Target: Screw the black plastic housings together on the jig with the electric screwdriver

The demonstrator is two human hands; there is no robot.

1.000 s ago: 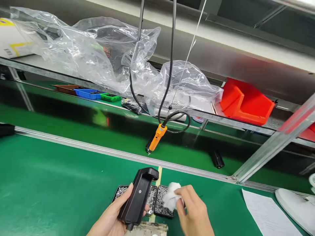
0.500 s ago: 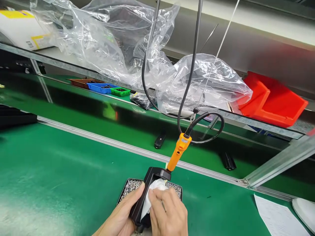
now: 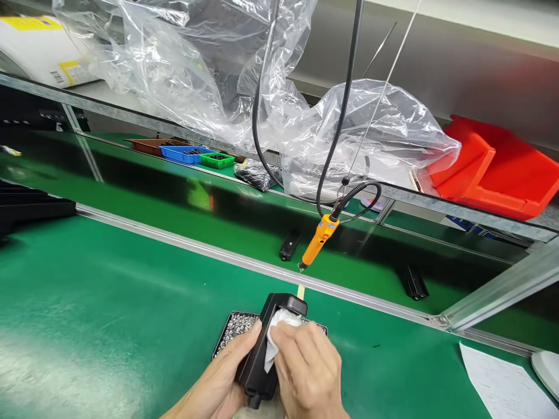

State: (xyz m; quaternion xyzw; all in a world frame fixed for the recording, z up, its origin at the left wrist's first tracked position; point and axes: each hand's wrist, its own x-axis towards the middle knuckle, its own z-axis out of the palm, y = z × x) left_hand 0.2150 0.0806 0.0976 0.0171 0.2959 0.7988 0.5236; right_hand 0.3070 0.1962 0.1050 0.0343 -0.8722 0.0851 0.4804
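A black plastic housing (image 3: 257, 364) is tilted up in front of me, held along its left side by my left hand (image 3: 229, 372). My right hand (image 3: 308, 366) pinches a crumpled white cloth (image 3: 279, 321) and presses it against the upper right side of the housing. Behind and below them lies a black tray of small metal screws (image 3: 238, 326), partly covered by the housing and hands. Beyond the housing, an orange electric screwdriver (image 3: 320, 240) hangs from its cable, touched by neither hand.
A green work surface (image 3: 131, 302) spreads around the hands. On the shelf above are clear plastic bags (image 3: 174, 75) and a red bin (image 3: 502, 169). Small black parts (image 3: 289, 247) lie behind the metal rail (image 3: 196, 253). Papers (image 3: 502, 378) rest at right.
The cloth has moved slightly up along the housing and is more bunched under my right fingers. The screwdriver now hangs farther from the housing's top end. The view has shifted a little.
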